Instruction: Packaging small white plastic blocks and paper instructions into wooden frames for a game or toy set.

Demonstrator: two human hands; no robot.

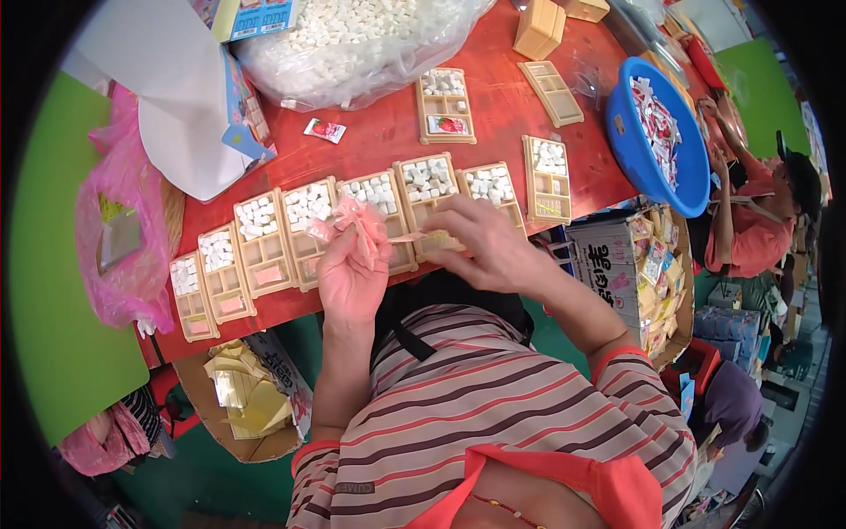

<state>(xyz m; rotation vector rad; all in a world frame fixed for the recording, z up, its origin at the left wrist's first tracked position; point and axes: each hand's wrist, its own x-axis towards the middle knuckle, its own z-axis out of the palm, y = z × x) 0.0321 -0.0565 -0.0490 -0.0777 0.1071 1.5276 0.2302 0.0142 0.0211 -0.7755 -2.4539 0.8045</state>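
Observation:
My left hand [354, 280] is closed around a bunch of small pink packets [357, 226], raised over the tray row. To its right, my right hand [493, 245] hovers above the trays with bent fingers apart; a pink strip from the bunch reaches toward its fingertips. Beneath both hands stands a row of beige compartment trays [262, 250]. Small white marshmallow-like pieces [308, 204] fill their far compartments. Pink packets [268, 275] lie in some near compartments at the left. My hands partly hide the middle trays.
A clear bag of white pieces [352, 44] lies at the back. On the right stand a blue basin [621, 132] of small wrapped packets and a stack of beige trays [539, 31]. Cartons [256, 445] flank me below the red table [352, 132]. A co-worker [758, 212] is at the far right.

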